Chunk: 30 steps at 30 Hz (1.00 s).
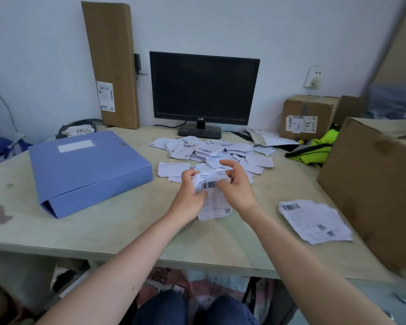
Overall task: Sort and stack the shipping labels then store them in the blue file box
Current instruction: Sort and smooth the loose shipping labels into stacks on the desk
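Desk (103, 221) — two hands (190, 192) (237, 186) pinching labels (212, 205), one blue box (87, 165).

I can read no text: the label (215, 205) in front of the monitor (204, 87) shows a barcode (210, 184) and blurred print; the monitor's logo (200, 118) is illegible.

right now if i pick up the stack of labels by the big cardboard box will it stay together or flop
Probably floppy: the stack of labels is thin paper, and the held label curls and crumples. It would likely slide apart, since its sheets lie fanned with uneven edges. Probably light, so a push may scatter it.
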### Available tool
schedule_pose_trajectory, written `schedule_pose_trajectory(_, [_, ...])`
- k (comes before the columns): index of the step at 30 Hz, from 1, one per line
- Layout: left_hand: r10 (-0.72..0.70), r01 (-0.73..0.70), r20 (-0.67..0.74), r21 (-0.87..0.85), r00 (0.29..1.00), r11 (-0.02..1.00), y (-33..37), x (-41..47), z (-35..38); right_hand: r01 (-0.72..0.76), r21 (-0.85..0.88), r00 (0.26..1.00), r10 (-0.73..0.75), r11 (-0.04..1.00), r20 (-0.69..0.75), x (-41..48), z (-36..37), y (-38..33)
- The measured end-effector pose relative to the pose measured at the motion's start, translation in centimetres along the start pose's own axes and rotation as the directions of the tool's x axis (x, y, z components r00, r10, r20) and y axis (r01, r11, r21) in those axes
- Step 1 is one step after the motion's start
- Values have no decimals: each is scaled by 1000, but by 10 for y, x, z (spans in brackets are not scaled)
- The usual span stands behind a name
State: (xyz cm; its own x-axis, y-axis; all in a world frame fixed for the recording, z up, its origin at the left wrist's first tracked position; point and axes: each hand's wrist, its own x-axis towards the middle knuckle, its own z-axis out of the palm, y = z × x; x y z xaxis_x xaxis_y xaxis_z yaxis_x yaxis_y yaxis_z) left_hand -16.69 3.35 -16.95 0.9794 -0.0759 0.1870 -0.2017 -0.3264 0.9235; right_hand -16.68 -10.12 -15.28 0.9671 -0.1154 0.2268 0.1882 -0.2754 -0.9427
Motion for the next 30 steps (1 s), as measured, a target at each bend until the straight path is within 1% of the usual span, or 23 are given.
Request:
schedule_pose_trajectory(2, [-24,24,-15,31,1000,999,1,3,-4,-8,-82,999,5,997,-31,5,-5,0])
schedule_pose_trajectory(4, [-60,59,5,99,998,993,1,5,-8,-33,-191,999,33,981,-4,9,-9,5])
schedule_pose_trajectory(6, [-89,77,36,257,995,963,-3,5,-10,-64,-308,995,84,949,50,10,-11,15])
schedule_pose_trajectory(8, [-99,79,29,402,995,912,-8,6,-11,-107,-426,987,147,898,62,9,-11,24])
schedule_pose_trajectory(9, [-100,83,18,427,995,900,-10,7,-11,-126,-487,983,175,864,57,8,-11,27])
schedule_pose_trajectory(11, [-91,77,11,421,996,904,-12,12,-10,-135,-570,982,187,811,33,9,-11,32])
schedule_pose_trajectory(14, [-56,41,24,409,998,912,-15,25,-9,-111,-545,991,131,831,-3,18,-14,34])
schedule_pose_trajectory(17, [-40,11,63,398,997,917,-19,43,-7,-47,-584,996,82,811,33,35,-18,38])
schedule_pose_trajectory(19, [-41,2,88,404,995,915,-22,55,-6,-34,-590,992,100,806,79,48,-18,41])
schedule_pose_trajectory(21, [-41,-7,99,448,994,894,-25,69,-5,-12,-602,987,107,799,122,60,-15,46])
schedule_pose_trajectory(24, [-51,-15,118,496,992,868,-32,92,-2,41,-663,982,94,748,166,80,-9,57])
schedule_pose_trajectory(28, [-112,1,153,585,982,811,-41,113,4,56,-730,971,132,682,198,105,-7,65])
schedule_pose_trajectory(30, [-118,-6,167,599,979,801,-41,119,7,64,-733,961,155,677,227,113,-8,67])
